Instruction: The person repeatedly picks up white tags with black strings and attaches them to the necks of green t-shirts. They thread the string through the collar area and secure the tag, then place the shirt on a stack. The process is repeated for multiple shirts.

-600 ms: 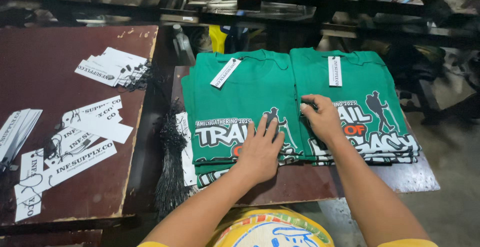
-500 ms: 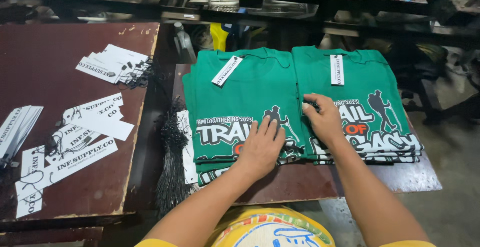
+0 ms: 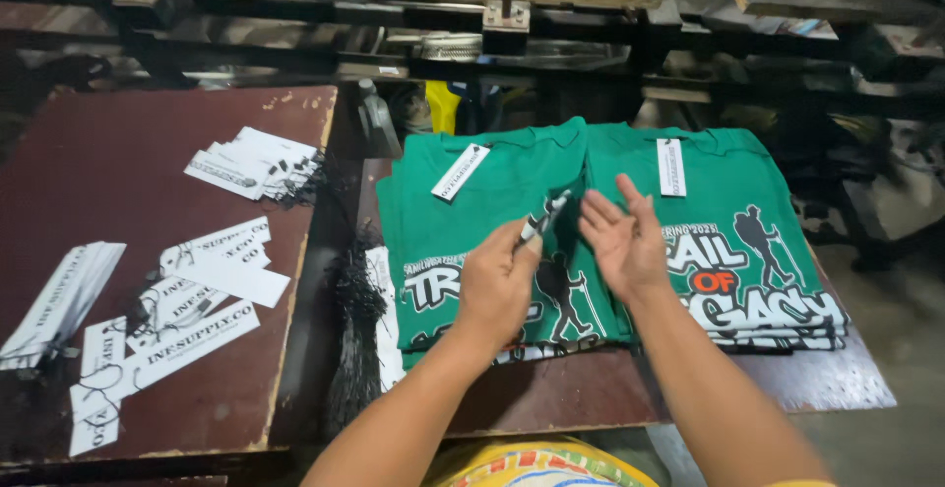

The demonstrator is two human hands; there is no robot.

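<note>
Two stacks of folded green printed T-shirts lie side by side on a dark board, the left stack [image 3: 492, 196] and the right stack [image 3: 738, 201]. Each top shirt carries a white paper tag, the left tag [image 3: 460, 171] and the right tag [image 3: 671, 166]. My left hand [image 3: 497, 285] hovers above the left stack and pinches a small black and white pen-like object [image 3: 544, 219] that points up and to the right. Just right of it, my right hand [image 3: 620, 241] is raised over the gap between the stacks, fingers spread, holding nothing.
A brown table [image 3: 128, 152] at the left holds piles of white paper tags [image 3: 251, 162] and more tags with black strings [image 3: 187, 300]. A bundle of black strings [image 3: 349, 329] hangs between the tables. Metal frames and boards [image 3: 512, 14] cross the back. A yellow patterned object [image 3: 541, 467] lies below.
Both hands have lifted off the shirts they were pressing flat. My left hand now holds a small pen-like object, and my right hand has opened beside it.
</note>
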